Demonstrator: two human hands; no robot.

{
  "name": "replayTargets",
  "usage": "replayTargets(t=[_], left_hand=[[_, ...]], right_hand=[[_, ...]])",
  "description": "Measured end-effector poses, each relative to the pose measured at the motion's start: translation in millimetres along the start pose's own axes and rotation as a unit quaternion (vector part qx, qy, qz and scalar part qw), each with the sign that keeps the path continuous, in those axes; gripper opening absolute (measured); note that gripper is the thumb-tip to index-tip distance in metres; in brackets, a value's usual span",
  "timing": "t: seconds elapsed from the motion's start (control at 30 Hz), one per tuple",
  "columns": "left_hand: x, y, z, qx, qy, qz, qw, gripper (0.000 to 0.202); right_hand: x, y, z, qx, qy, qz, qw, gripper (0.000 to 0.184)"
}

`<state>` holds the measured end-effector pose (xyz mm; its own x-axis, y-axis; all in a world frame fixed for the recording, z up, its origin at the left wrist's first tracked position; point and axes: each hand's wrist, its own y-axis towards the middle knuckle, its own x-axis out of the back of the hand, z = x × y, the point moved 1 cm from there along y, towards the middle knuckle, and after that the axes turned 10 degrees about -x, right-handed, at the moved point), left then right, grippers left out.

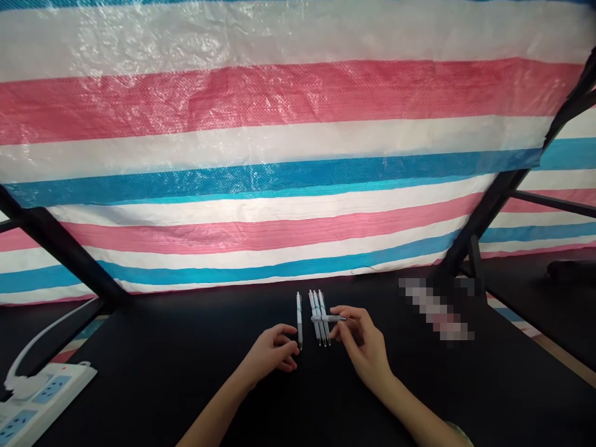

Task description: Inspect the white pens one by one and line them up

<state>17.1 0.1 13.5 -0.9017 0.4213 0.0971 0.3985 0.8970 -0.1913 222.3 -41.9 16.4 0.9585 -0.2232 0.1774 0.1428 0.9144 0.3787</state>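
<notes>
A white-and-grey pen lies lengthwise on the black table. Beside its lower end is my left hand, with bent fingers apart and nothing held in them; whether a fingertip touches the pen I cannot tell. Just to the right, three similar pens lie side by side. Crosswise over these, my right hand pinches another pen near its tip between thumb and fingers. The pinched pen's far end points left, and it covers part of the row beneath.
A white power strip with a plugged-in cable sits at the lower left. Striped plastic sheeting hangs behind the table between black frame bars. A blurred-out patch lies at the right.
</notes>
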Motion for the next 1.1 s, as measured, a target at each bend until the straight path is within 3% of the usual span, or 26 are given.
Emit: replayTargets(t=[0.1,0.2,0.37,0.53,0.67,0.77,0.8,0.83,0.9,0.97,1.03,1.1], left_hand=[[0.1,-1,0,-0.010,-0.027,-0.001,1.000,0.034],[-2.3,0,0,-0.015,-0.114,-0.024,0.993,0.034],[-5.1,0,-1,-0.026,-0.245,-0.055,0.968,0.026],[-2.2,1,1,-0.019,-0.245,-0.064,0.967,0.024],[0.0,1,0,-0.036,-0.245,-0.068,0.966,0.025],[0.7,2,-1,-0.033,-0.264,-0.081,0.961,0.023],[0.6,2,-2,-0.030,-0.268,-0.085,0.959,0.021],[0.3,1,-2,-0.027,-0.271,-0.083,0.959,0.020],[-1.1,1,-1,-0.019,-0.274,-0.066,0.959,0.018],[-3.0,0,-1,-0.017,-0.267,-0.041,0.963,0.018],[-4.6,-2,-2,-0.017,-0.249,-0.022,0.968,0.020],[-5.6,-2,-2,-0.022,-0.230,-0.020,0.973,0.021]], right_hand=[[-2,-11,6,-0.009,0.035,0.027,0.999,0.010],[-6,-24,14,0.023,-0.010,0.117,0.993,0.011],[-23,-37,17,0.117,-0.122,0.259,0.951,0.026],[-28,-38,13,0.162,-0.166,0.288,0.929,0.030],[-25,-43,11,0.104,-0.190,0.278,0.936,0.036],[-26,-47,9,-0.094,-0.058,0.249,0.962,0.048],[-27,-48,7,-0.183,0.018,0.252,0.950,0.051],[-30,-50,6,-0.273,0.097,0.274,0.917,0.050],[-35,-52,4,-0.411,0.236,0.344,0.811,0.047],[-38,-53,2,-0.481,0.321,0.387,0.718,0.047],[-40,-54,-1,-0.506,0.353,0.398,0.679,0.043],[-41,-54,-4,-0.509,0.352,0.400,0.676,0.038]])
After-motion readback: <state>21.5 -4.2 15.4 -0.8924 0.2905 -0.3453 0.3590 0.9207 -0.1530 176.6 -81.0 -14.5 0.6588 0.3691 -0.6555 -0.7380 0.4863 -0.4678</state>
